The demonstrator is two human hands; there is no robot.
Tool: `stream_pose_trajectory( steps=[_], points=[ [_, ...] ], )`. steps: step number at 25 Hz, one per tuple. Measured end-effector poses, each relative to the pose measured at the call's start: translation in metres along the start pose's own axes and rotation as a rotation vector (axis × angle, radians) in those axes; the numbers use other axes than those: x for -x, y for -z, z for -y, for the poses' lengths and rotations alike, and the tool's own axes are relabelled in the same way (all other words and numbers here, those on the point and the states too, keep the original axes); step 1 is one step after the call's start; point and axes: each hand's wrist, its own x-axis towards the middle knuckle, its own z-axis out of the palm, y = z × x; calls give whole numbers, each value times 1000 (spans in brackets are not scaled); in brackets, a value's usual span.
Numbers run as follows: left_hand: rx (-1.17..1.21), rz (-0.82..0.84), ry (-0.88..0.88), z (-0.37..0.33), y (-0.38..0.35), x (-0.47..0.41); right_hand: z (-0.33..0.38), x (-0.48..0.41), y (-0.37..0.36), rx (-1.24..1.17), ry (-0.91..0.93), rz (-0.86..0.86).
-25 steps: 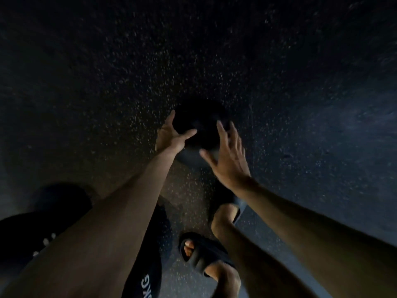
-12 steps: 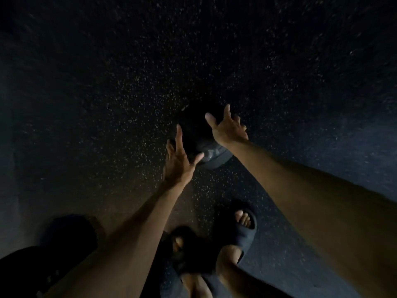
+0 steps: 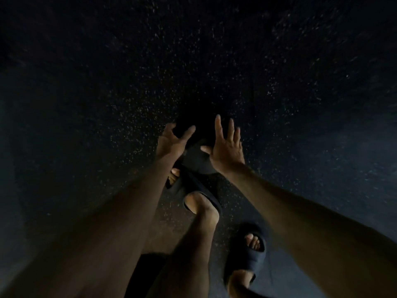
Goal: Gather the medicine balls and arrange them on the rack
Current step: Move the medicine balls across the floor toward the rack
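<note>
Since half a second ago both arms have swung in: the left grip (image 3: 171, 144), which trailed below the medicine ball (image 3: 196, 158), has come up to its left flank, and the right grip (image 3: 226, 150) has dropped back from the far side to the right flank. The left foot has stepped forward, so the left slide (image 3: 193, 188) now lies just below the ball.

We see the ball low on the floor (image 3: 279, 82) between the two bare hands: a round, matt, near-black mass whose upper half melts into shadow while its lower part shows a smooth grey curve. Any print on it is lost in the dark. The left grip is spread wide, thumb and fingers arched round the ball's left side. The right grip is spread too, fingers straight and fanned, thumb pointing in across the ball. Whether either palm presses the ball, we cannot tell.

The floor is a dark, grainy surface flecked all over with pale specks. The left slide is a thick, round-edged, dark moulded sandal with an open toe, its front just beside the ball's near edge. The right slide (image 3: 253, 258), of the same shape, stands apart, nearer us and to the right. A patch of dark cloth (image 3: 146, 274) shows at the bottom edge.

Beyond the ball and to both sides the flecked floor runs on open to the edges of our view.
</note>
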Motion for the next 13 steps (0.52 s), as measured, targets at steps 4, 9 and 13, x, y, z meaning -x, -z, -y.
stream_pose_trajectory(
  steps=[4, 9, 13],
  points=[
    [-86, 44, -320, -4, 3, 10, 35, -82, 47, -45, -179, 34],
    [-150, 32, -278, -42, 9, -22, 56, -124, 76, -206, -294, -90],
    [-169, 147, -66, -108, 37, -83, 44, -82, 73, -59, 61, -147]
  ],
)
